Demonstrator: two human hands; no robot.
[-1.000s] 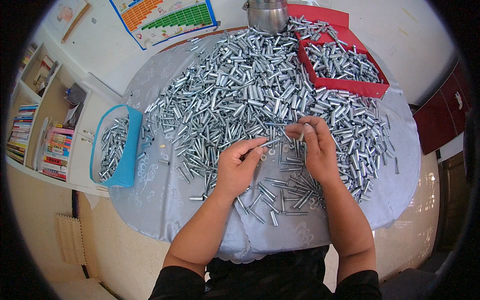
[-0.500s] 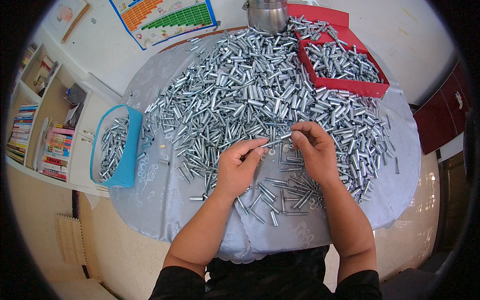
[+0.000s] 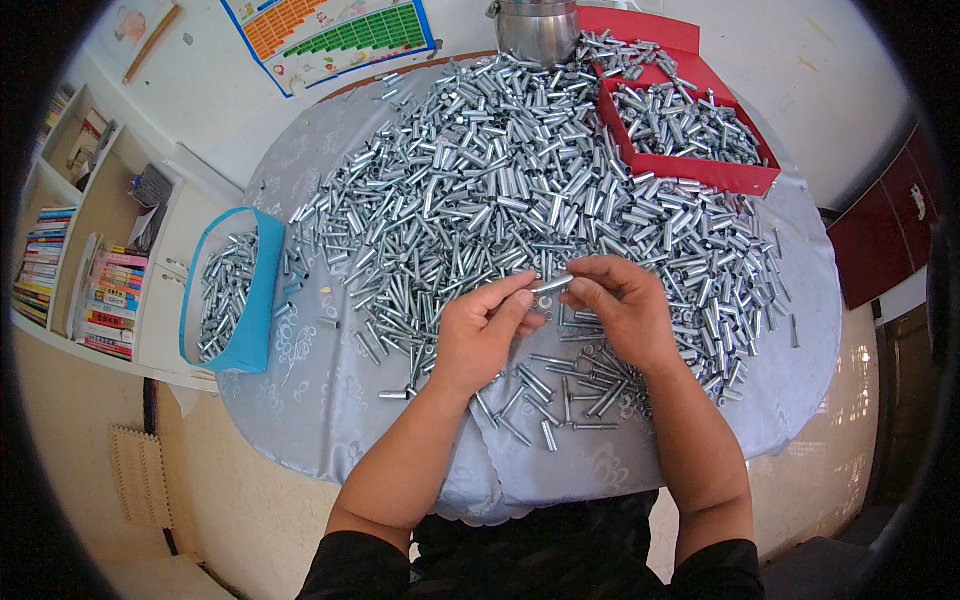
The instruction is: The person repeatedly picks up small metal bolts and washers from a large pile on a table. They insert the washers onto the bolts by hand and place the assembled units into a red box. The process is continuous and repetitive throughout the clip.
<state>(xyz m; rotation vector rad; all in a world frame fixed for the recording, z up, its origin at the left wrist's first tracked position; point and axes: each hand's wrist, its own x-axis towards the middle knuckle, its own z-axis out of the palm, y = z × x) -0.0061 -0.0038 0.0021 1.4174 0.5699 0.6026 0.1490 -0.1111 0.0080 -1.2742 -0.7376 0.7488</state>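
Observation:
Above the near edge of the pile, my two hands meet at one short shiny metal sleeve (image 3: 553,285). My left hand (image 3: 480,330) is closed, thumb and forefinger pinching the left end, where a thin bolt was visible earlier; the bolt is now mostly hidden by the sleeve and fingertips. My right hand (image 3: 628,310) pinches the sleeve's other end. Below the hands lie loose bolts (image 3: 540,385) and several small washers or nuts (image 3: 632,402). Beyond them spreads a big heap of silvery sleeves and bolts (image 3: 500,190).
A blue fabric bin (image 3: 255,310) of metal parts stands at the table's left. At the back right sits a red box (image 3: 700,178) filled with similar parts, beside a steel pot (image 3: 537,35). A grey cloth (image 3: 330,420) covers the round table. Bookshelves (image 3: 110,210) stand left.
My hands have come closer together. The sleeve in my right hand has moved left and down, onto the bolt in my left, whose thin shank no longer shows between them.

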